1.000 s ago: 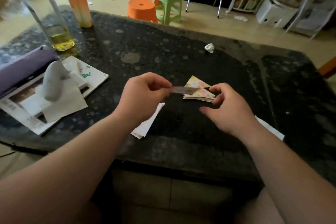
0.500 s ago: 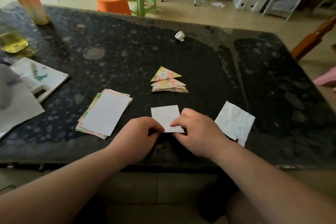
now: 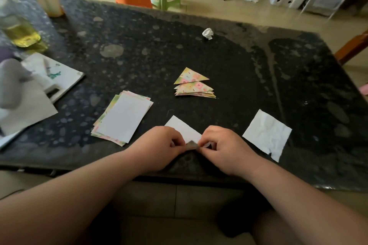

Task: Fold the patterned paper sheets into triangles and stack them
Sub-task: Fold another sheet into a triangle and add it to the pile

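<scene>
White paper sheet [image 3: 182, 129] pinched between my hands at the table's [image 3: 219, 61] near edge.
My left hand [image 3: 157, 145] and right hand [image 3: 225, 147] both grip its lifted near corner; folded triangles [image 3: 194, 85] lie beyond.

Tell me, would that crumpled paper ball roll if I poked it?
Probably wobble, not roll far: the paper ball looks lumpy, not round. Being small crumpled paper, it is likely light, so a poke should shift it.

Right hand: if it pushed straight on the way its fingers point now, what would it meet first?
Probably the left hand. The right hand points leftward, pinching the lifted near corner of the sheet, and the left hand pinches that same corner just beside it. The gap between them is unclear.
</scene>
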{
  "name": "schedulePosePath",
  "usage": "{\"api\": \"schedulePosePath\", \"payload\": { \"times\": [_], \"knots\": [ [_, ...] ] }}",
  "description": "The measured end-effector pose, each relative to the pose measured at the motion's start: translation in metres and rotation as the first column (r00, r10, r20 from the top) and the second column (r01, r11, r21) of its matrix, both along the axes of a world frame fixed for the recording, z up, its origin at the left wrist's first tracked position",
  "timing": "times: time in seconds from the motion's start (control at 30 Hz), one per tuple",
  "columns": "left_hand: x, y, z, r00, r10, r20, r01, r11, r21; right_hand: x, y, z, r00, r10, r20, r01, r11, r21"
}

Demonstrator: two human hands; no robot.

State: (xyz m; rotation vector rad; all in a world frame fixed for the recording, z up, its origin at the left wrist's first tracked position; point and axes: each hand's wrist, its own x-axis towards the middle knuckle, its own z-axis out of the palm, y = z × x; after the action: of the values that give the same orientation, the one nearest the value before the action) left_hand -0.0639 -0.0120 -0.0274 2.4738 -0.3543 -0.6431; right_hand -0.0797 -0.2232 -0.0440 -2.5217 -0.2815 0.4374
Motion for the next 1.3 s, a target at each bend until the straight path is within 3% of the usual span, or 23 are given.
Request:
{"api": "schedulePosePath", "payload": {
  "times": [0.23, 0.37, 0.47, 0.53, 0.6, 0.63, 0.73, 0.83, 0.93, 1.3],
  "knots": [
    [0.015, 0.001, -0.005, 0.992, 0.115, -0.044, -0.114, 0.993, 0.032, 0.022, 0.0, -0.001, 0.947, -0.254, -0.194, 0.288, 0.942, 0.171],
    [0.016, -0.005, -0.007, 0.986, 0.154, -0.056, -0.152, 0.987, 0.046, 0.029, 0.003, -0.001, 0.926, -0.316, -0.206, 0.349, 0.926, 0.145],
    [0.014, -0.007, -0.003, 0.98, 0.196, 0.014, -0.197, 0.98, 0.033, 0.031, 0.005, 0.0, 0.925, -0.331, -0.188, 0.356, 0.926, 0.123],
    [0.004, -0.007, -0.003, 0.985, 0.097, 0.144, -0.108, 0.992, 0.065, 0.031, 0.007, -0.002, 0.925, -0.338, -0.172, 0.358, 0.928, 0.103],
    [-0.015, -0.01, -0.003, 0.926, -0.114, 0.359, 0.079, 0.991, 0.111, 0.031, 0.008, -0.003, 0.927, -0.341, -0.155, 0.357, 0.929, 0.094],
    [-0.026, -0.011, -0.004, 0.893, -0.215, 0.396, 0.159, 0.973, 0.17, 0.031, 0.009, -0.004, 0.928, -0.342, -0.147, 0.357, 0.93, 0.092],
    [-0.05, -0.015, -0.009, 0.874, -0.398, 0.28, 0.301, 0.895, 0.33, 0.031, 0.013, -0.005, 0.929, -0.35, -0.123, 0.36, 0.93, 0.075],
    [-0.057, -0.017, -0.012, 0.889, -0.429, 0.162, 0.356, 0.868, 0.346, 0.032, 0.016, -0.005, 0.925, -0.362, -0.113, 0.37, 0.928, 0.056],
    [-0.054, -0.019, -0.014, 0.88, -0.423, 0.216, 0.332, 0.873, 0.358, 0.033, 0.019, -0.004, 0.918, -0.382, -0.105, 0.388, 0.92, 0.053],
    [-0.05, -0.023, -0.022, 0.9, -0.407, 0.158, 0.326, 0.868, 0.375, 0.034, 0.021, -0.005, 0.916, -0.393, -0.079, 0.396, 0.918, 0.018]
  ]
}}
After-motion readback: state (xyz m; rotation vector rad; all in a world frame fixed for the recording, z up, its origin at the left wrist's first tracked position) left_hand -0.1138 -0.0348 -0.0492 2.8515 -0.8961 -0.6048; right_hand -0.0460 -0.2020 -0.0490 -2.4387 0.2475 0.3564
